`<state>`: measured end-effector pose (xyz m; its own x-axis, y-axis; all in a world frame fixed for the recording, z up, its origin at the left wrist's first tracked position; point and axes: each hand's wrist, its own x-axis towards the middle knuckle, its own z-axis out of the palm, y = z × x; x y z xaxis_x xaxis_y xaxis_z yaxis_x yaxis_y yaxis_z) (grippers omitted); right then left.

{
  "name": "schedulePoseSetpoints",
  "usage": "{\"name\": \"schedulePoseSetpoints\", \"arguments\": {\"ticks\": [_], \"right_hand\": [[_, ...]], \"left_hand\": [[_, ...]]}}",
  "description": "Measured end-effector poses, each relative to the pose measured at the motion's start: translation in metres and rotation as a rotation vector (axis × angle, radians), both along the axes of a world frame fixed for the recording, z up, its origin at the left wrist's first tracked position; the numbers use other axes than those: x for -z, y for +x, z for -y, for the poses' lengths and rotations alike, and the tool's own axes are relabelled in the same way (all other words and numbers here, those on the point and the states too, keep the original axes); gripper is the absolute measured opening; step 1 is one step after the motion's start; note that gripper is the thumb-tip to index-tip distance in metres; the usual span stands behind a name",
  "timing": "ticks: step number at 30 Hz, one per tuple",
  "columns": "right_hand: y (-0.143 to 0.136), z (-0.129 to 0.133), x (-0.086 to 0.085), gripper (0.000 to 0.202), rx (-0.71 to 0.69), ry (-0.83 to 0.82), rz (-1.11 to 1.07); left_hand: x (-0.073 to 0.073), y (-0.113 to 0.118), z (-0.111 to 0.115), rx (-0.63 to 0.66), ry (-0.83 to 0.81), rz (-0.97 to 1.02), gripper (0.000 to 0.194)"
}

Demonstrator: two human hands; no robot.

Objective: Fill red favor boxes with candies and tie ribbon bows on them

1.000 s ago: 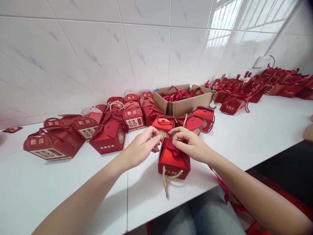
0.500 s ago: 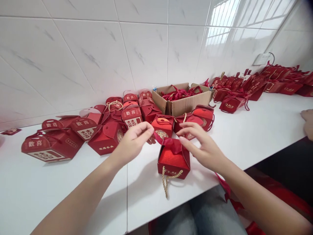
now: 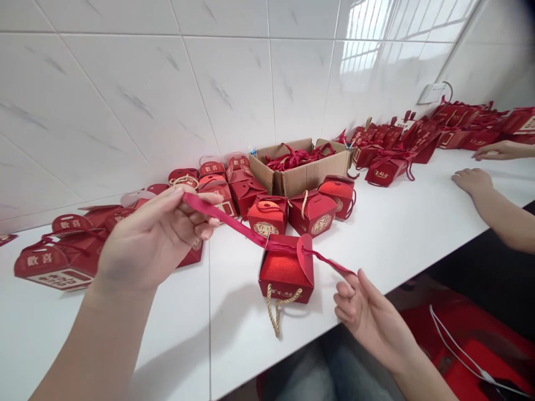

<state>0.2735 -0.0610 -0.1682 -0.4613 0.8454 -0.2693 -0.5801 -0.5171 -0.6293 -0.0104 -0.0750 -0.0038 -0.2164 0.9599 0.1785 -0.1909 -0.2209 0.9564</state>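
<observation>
A small red gift box (image 3: 288, 273) with a gold rope handle (image 3: 276, 312) hanging down its front stands on the white table before me. A dark red ribbon (image 3: 242, 227) runs across its top and through the rounded flap on its right. My left hand (image 3: 161, 234), raised to the left of the box, is closed on one end of the ribbon. Lower down on the right, my right hand (image 3: 368, 312) pinches the other end. Both stretches of ribbon are drawn out, the left one rising, the right one sloping down.
Behind the box stand more red gift boxes (image 3: 311, 214). A cardboard box (image 3: 309, 178) full of red ribbons is at the wall. Other boxes (image 3: 54, 267) crowd the left, and tied ones (image 3: 384, 170) the right. A co-worker's hands (image 3: 474, 181) rest at the far right.
My hands have moved apart, left hand up and leftward, right hand down and rightward. The ribbon now passes through the flap and is pulled out both ways. The co-worker's hands have come further into view.
</observation>
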Motion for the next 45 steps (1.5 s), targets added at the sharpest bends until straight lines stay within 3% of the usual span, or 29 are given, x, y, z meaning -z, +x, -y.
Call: {"name": "schedulePoseSetpoints", "arguments": {"ticks": [6,20,27,32,39,45], "right_hand": [[0.006,-0.03,-0.015,0.033,0.356,0.288,0.187],[0.014,-0.056,-0.063,0.009,0.63,0.951,0.72],[0.01,-0.063,-0.097,0.011,0.527,1.066,0.694],[0.006,-0.066,-0.115,0.02,0.438,1.065,0.598],[-0.005,-0.075,-0.123,0.014,0.215,1.025,0.414],[-0.022,-0.075,-0.132,0.025,0.12,0.823,0.215]], "left_hand": [[-0.007,-0.007,0.004,-0.042,0.018,0.059,0.038],[-0.011,-0.006,0.008,-0.181,0.09,0.149,0.048],[-0.021,0.004,0.009,-0.198,0.097,0.101,0.053],[-0.035,0.018,0.013,-0.285,0.003,-0.049,0.036],[-0.04,0.023,0.002,-0.089,0.227,0.044,0.031],[-0.046,0.03,0.002,-0.103,0.243,-0.099,0.036]]}}
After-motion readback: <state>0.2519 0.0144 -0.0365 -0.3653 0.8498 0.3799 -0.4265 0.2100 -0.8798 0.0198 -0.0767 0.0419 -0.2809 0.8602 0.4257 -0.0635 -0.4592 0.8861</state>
